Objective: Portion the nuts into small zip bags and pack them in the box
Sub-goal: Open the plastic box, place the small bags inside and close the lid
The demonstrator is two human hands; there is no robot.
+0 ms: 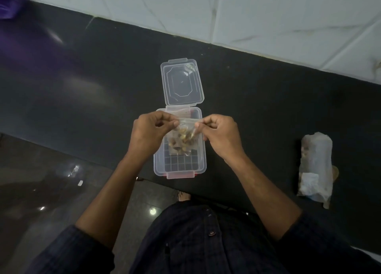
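Both hands hold one small zip bag (182,138) above the open box (179,166). The left hand (149,132) pinches the bag's top left corner between thumb and forefinger; the right hand (219,134) pinches the top right corner the same way. The remaining fingers of each hand are curled in. The zip strip runs left to right between the two pinches, and the bag hangs below it with the nuts (184,138) gathered in its middle and lower part.

Judged step: sealing the bag before packing. Whether the zip is already closed cannot be told.

Key relation: the bag hangs directly over the box, so the drop point lies straight below the hands. The bag's long axis crosses the box's short side. Both hands stand equally near the box; neither has an advantage.

The lid (182,82) lies flat beyond the box, hinged at the far edge, clear of the hands. More bags appear to lie at the far end inside the box. A larger supply bag (316,166) lies on the counter (82,88), well apart to the right
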